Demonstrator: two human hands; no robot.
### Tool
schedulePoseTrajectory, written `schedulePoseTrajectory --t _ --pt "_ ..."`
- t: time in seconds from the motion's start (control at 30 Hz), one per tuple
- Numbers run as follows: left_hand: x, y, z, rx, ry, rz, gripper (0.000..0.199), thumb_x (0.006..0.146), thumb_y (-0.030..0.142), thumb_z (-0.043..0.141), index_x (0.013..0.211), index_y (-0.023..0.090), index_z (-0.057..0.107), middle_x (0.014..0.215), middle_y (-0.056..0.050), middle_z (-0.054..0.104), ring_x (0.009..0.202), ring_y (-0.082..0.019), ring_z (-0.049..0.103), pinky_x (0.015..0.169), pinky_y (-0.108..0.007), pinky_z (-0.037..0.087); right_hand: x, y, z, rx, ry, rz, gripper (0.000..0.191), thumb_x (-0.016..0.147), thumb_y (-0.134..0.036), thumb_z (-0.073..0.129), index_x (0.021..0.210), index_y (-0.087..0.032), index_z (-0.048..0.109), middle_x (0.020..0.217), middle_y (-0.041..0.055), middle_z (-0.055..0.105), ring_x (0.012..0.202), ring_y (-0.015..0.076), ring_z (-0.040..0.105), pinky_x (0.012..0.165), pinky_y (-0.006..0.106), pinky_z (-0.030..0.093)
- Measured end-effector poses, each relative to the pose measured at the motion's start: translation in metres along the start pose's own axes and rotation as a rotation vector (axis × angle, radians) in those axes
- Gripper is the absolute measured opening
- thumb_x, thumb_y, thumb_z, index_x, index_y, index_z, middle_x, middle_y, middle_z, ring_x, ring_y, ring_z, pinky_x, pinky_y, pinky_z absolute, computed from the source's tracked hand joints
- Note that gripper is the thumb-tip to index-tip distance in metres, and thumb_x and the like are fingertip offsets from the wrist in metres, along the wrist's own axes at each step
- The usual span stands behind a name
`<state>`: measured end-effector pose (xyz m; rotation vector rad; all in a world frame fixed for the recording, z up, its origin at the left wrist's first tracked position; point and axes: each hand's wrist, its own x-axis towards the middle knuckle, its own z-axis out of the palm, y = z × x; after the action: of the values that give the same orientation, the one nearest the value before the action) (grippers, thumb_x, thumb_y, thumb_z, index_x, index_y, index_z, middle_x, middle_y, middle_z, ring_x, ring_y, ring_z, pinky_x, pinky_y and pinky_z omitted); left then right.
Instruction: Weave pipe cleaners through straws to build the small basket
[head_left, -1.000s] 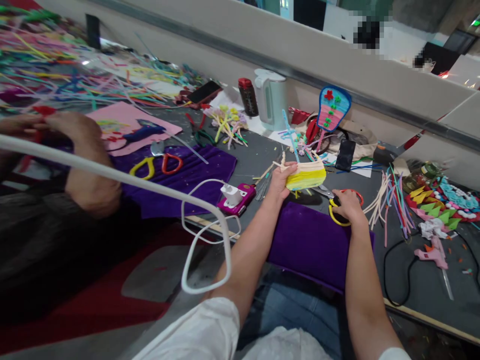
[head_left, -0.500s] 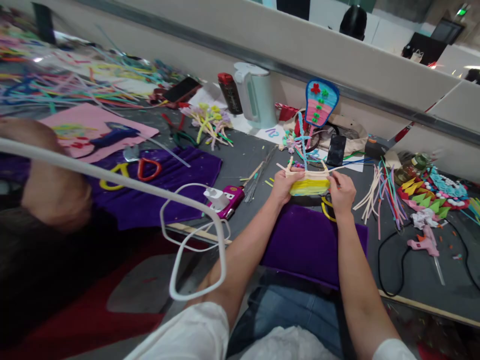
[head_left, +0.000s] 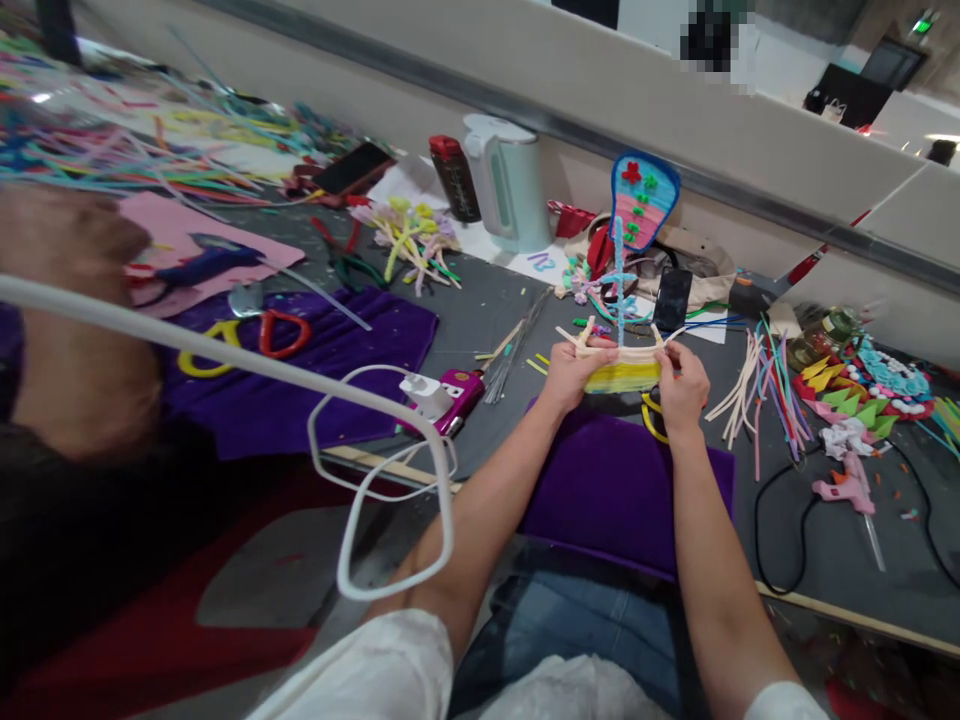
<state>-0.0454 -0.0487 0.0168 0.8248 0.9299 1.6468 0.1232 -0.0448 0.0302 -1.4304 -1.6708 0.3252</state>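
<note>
A yellow and cream piece made of pipe cleaners (head_left: 622, 371) is held up between my two hands, above the far edge of a purple cloth (head_left: 622, 490). My left hand (head_left: 574, 374) pinches its left end, and my right hand (head_left: 682, 385) has fingers closed on its right end. Short cream stems stick up at both ends. A light blue fuzzy stem with crosspieces (head_left: 619, 285) stands upright just behind the piece. Yellow-handled scissors (head_left: 654, 418) lie partly hidden by my right hand.
A white cable (head_left: 300, 373) crosses the near left. At the left is a person's arm (head_left: 82, 330) by a blue glue gun (head_left: 214, 262). A kettle (head_left: 517, 190) stands behind; a pink glue gun (head_left: 847, 487) and loose stems (head_left: 739, 390) lie right.
The upright blue stem stands slightly further right against the piece. My hands keep their grip with little movement. The person's arm at the left has risen and shifted left.
</note>
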Motion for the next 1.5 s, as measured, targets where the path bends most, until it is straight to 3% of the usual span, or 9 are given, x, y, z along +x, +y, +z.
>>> schedulePoseTrajectory --t 0.2,0.43,0.7,1.03,1.37,1.5 --pt "0.002 0.004 -0.003 -0.035 -0.021 -0.045 0.034 0.047 0.032 0.09 0.07 0.014 0.072 0.063 -0.003 0.068 0.054 -0.015 0.063 0.056 -0.027 0.05 0.005 0.003 -0.003 0.248 -0.017 -0.036 0.031 0.086 -0.041 0.054 0.104 -0.019 0.066 0.099 0.0079 0.068 0.084 0.018 0.061 0.084 0.033 0.05" --pt "0.005 0.005 -0.006 -0.091 -0.041 -0.142 0.039 0.043 0.03 0.092 0.07 0.014 0.069 0.062 -0.003 0.069 0.053 -0.016 0.063 0.056 -0.028 0.051 0.009 0.004 -0.004 0.72 -0.151 0.121 0.025 0.074 -0.04 0.068 0.088 -0.019 0.065 0.08 0.0 0.064 0.07 0.0124 0.056 0.069 0.025 0.048" --pt "0.009 0.002 -0.011 -0.152 -0.085 -0.246 0.04 0.041 0.028 0.093 0.07 0.014 0.068 0.062 -0.003 0.069 0.054 -0.017 0.063 0.057 -0.028 0.051 0.007 0.001 -0.003 0.911 -0.253 0.259 0.022 0.066 -0.035 0.072 0.082 -0.021 0.065 0.072 -0.0033 0.061 0.06 0.0092 0.051 0.06 0.022 0.045" --pt "0.011 0.0 -0.011 -0.174 -0.103 -0.273 0.039 0.041 0.026 0.092 0.069 0.014 0.067 0.065 -0.005 0.07 0.055 -0.017 0.064 0.058 -0.029 0.052 0.005 -0.002 0.004 1.077 -0.319 0.374 0.022 0.064 -0.032 0.068 0.081 -0.021 0.062 0.071 -0.0016 0.066 0.061 0.0119 0.059 0.066 0.026 0.052" --pt "0.01 0.0 -0.01 -0.119 -0.074 -0.236 0.04 0.042 0.027 0.093 0.07 0.013 0.069 0.065 -0.005 0.071 0.056 -0.018 0.066 0.059 -0.029 0.052 0.007 0.003 0.013 1.028 -0.215 0.382 0.025 0.063 -0.036 0.071 0.079 -0.02 0.06 0.071 -0.0024 0.065 0.061 0.0106 0.057 0.065 0.025 0.05" --pt "0.012 -0.001 -0.012 -0.15 -0.009 -0.176 0.041 0.043 0.031 0.093 0.073 0.014 0.069 0.068 -0.005 0.072 0.058 -0.02 0.067 0.062 -0.031 0.054 0.013 0.021 0.003 0.733 -0.213 0.277 0.034 0.067 -0.041 0.07 0.092 -0.019 0.064 0.085 0.0017 0.068 0.073 0.0139 0.06 0.072 0.028 0.05"
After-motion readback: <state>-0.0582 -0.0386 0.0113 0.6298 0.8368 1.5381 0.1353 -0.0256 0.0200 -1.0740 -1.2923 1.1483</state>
